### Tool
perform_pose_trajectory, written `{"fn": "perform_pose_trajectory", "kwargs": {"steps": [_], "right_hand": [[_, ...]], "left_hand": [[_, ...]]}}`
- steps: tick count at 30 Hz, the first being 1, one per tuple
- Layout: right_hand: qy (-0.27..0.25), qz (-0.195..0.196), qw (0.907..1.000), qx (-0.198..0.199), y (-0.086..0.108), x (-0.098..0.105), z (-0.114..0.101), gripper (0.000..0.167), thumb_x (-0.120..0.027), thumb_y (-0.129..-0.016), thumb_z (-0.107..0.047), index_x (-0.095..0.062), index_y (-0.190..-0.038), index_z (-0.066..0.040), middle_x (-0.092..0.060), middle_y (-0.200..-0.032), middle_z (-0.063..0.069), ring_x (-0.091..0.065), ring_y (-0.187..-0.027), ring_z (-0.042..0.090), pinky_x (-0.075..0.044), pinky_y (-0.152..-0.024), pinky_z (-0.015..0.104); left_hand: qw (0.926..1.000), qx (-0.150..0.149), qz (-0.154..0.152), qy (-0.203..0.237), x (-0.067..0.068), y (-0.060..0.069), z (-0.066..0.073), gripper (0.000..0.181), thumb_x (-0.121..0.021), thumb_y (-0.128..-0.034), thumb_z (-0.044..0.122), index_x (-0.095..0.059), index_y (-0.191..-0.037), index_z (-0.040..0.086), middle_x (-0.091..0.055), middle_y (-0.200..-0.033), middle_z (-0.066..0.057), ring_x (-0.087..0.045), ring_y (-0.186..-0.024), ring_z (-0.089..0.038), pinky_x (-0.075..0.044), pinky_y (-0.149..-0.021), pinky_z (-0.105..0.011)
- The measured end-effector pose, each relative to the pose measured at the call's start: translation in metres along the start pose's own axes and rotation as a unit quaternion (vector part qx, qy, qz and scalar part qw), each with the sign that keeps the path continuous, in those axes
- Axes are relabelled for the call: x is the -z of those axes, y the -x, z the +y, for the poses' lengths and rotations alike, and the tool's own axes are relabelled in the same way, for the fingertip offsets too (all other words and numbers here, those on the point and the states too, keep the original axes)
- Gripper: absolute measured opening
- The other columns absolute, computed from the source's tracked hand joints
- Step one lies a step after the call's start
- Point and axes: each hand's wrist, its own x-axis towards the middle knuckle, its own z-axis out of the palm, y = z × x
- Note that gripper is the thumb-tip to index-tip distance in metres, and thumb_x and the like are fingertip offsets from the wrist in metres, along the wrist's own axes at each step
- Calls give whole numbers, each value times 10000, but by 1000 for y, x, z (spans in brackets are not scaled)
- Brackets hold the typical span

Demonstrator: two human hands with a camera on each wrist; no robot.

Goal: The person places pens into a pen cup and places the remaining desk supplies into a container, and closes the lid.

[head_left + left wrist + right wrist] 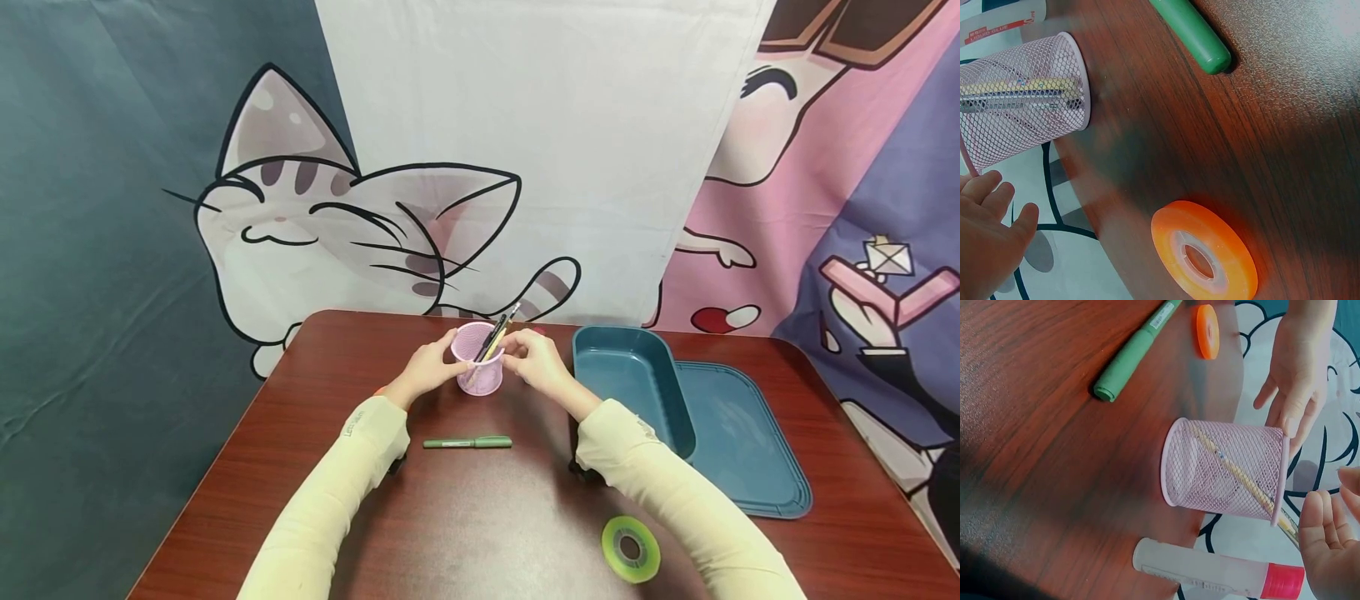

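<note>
Sleeves [322, 500], unlike cup [480, 382], head view only

"LIQUID GLUE" reads on the red band of the translucent white cylindrical plastic glue bottle [1007, 17]. "Let's" begins the lettering on the pale yellow fabric left sleeve [322, 492]; its remainder is unclear.

The pale-pink cylindrical mesh cup [480, 382] is showing a fine lattice, the slim green plastic marker [491, 442] is bearing a white label [1161, 315], and the flat reddish-brown wood-grained surface [360, 358] is displaying dark streaks
</note>
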Motion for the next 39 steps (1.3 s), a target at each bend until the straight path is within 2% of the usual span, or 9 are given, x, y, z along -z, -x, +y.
{"fn": "perform_pose_trajectory", "kwargs": {"steps": [4,9,13,26,33,39], "right_hand": [[-61,-137,9997,177,4,-4,0,147,-654,-721,-14,-644,-864,16,-588,-766,119,-510,-558,72,-429,-487,184],[-113,-489,9982,322,10,-9,1,185,-657,-722,1,-637,-899,49,-601,-807,149,-547,-654,137,-441,-559,192],[-12,-756,9964,376,16,-14,4,202,-660,-716,5,-640,-915,38,-604,-839,158,-551,-690,156,-445,-602,196],[282,-1504,9880,228,29,-28,16,249,-687,-714,-59,-618,-942,16,-600,-878,189,-570,-682,136,-441,-597,185],[430,-1724,9835,325,37,-34,22,251,-690,-710,-60,-619,-937,21,-605,-872,163,-549,-692,198,-413,-609,189],[716,-1921,9782,337,44,-39,25,230,-695,-703,-74,-633,-918,-22,-588,-840,71,-536,-681,115,-413,-622,185]], "left_hand": [[10000,-9,6,2,0,0,0,753,-613,-780,403,-297,-1377,70,-445,-1321,-161,-464,-1167,-313,-369,-953,-444],[10000,15,32,4,-1,0,0,765,-616,-776,410,-293,-1380,70,-430,-1336,-152,-453,-1181,-306,-362,-962,-438],[10000,64,14,24,-1,0,0,770,-617,-774,418,-290,-1383,78,-422,-1345,-143,-442,-1193,-299,-354,-973,-433],[10000,-5,51,13,-1,1,0,751,-617,-778,399,-299,-1377,75,-453,-1315,-160,-467,-1163,-318,-368,-954,-442],[10000,-5,54,20,-1,0,0,752,-618,-777,398,-299,-1379,79,-451,-1317,-155,-467,-1164,-312,-369,-956,-433],[10000,10,25,31,0,0,-1,750,-616,-781,399,-296,-1380,80,-438,-1331,-145,-454,-1180,-303,-359,-966,-431]]}}
